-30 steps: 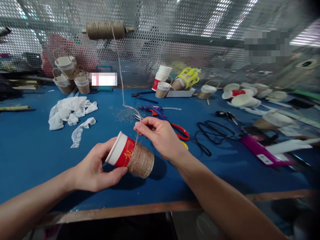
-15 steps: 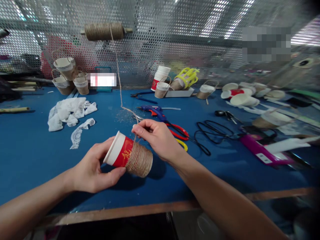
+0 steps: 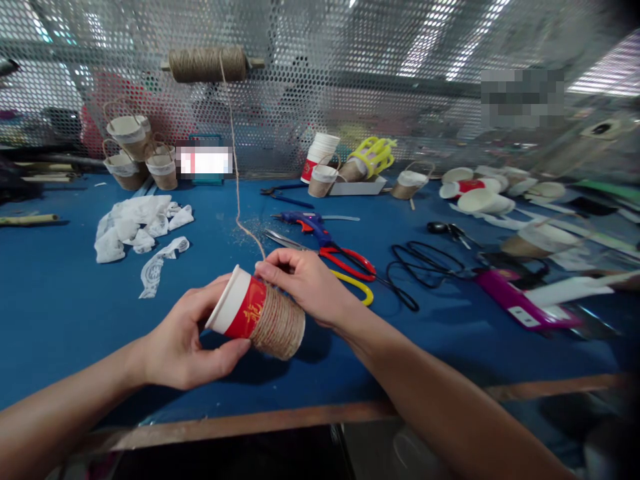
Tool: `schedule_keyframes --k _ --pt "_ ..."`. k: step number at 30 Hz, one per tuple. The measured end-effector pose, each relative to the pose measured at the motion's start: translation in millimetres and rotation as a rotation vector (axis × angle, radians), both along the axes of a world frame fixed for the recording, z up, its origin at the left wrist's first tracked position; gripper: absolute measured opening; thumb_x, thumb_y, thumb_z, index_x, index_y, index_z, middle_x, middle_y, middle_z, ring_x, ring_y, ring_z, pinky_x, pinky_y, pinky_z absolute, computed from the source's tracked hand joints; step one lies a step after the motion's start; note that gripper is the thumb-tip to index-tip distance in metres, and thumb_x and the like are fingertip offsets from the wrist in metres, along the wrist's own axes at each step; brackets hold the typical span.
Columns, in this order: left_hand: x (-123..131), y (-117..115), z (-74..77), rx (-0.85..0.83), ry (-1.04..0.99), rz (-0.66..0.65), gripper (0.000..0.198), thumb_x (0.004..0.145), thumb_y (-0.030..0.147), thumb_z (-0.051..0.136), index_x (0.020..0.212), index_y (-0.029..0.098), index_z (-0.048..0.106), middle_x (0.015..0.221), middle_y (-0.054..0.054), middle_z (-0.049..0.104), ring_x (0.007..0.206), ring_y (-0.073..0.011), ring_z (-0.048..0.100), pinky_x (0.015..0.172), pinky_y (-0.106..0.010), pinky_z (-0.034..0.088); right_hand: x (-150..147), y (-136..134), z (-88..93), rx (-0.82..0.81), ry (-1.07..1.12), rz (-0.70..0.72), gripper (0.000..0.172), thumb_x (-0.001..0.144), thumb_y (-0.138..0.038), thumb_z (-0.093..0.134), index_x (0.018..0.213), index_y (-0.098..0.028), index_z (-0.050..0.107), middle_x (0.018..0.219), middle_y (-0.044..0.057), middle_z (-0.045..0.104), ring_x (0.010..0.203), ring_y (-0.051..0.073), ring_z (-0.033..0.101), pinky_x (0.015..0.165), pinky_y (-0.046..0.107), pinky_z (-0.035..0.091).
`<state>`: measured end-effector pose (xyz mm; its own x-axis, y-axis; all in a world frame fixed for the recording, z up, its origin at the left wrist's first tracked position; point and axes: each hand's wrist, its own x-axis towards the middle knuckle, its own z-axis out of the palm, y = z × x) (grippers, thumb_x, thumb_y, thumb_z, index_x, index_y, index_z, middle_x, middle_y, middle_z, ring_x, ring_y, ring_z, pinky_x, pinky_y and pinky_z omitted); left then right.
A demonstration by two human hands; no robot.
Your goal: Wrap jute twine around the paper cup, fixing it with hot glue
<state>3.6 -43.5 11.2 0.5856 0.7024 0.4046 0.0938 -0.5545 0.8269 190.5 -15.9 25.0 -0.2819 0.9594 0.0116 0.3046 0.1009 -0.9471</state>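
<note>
My left hand [image 3: 193,337] is closed around the rim end of a red and white paper cup [image 3: 245,310], which lies tilted on its side above the table. Jute twine [image 3: 280,323] is wound in tight rows over the lower part of the cup. My right hand [image 3: 305,283] pinches the loose twine [image 3: 237,193] at the upper side of the cup, near the last winding. From there the strand runs up to a twine spool [image 3: 207,65] on a rod at the mesh wall. Scissors [image 3: 350,263] with red and yellow handles lie partly behind my right hand.
A blue glue gun [image 3: 313,227] lies beyond the scissors. White lace [image 3: 133,223] is heaped at left. Small twine-wrapped baskets [image 3: 163,167] stand by the mesh wall. At right are a black cable [image 3: 425,260], a purple box-shaped item [image 3: 517,300] and several loose cups [image 3: 483,201].
My right hand has moved slightly left and down, bringing the twine closer against the cup. More of the scissors shows. My left hand stays nearly still on the cup.
</note>
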Motion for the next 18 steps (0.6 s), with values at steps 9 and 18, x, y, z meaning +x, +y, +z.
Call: schedule_keyframes --k 9,18 --pt "-1.3 0.3 1.6 0.046 0.052 -0.005 0.013 0.068 0.009 0.058 0.079 0.016 0.056 0.08 -0.004 0.057 0.071 -0.0142 0.052 0.065 -0.022 0.047 -0.4 -0.9 1.2 -0.05 -0.039 0.057 0.026 0.074 -0.042 0.057 0.067 -0.016 0.057 0.06 -0.002 0.052 0.054 0.009 0.044 0.053 0.025 0.035" --pt "-14.7 20.7 1.0 -0.105 -0.037 0.061 0.035 0.071 0.017 0.062 0.105 0.018 0.054 0.083 -0.004 0.059 0.066 -0.0134 0.051 0.062 -0.022 0.046 8.7 5.6 4.5 -0.381 0.297 0.198 0.039 0.072 -0.054 0.057 0.08 -0.016 0.064 0.073 0.004 0.064 0.066 0.013 0.059 0.061 0.026 0.047"
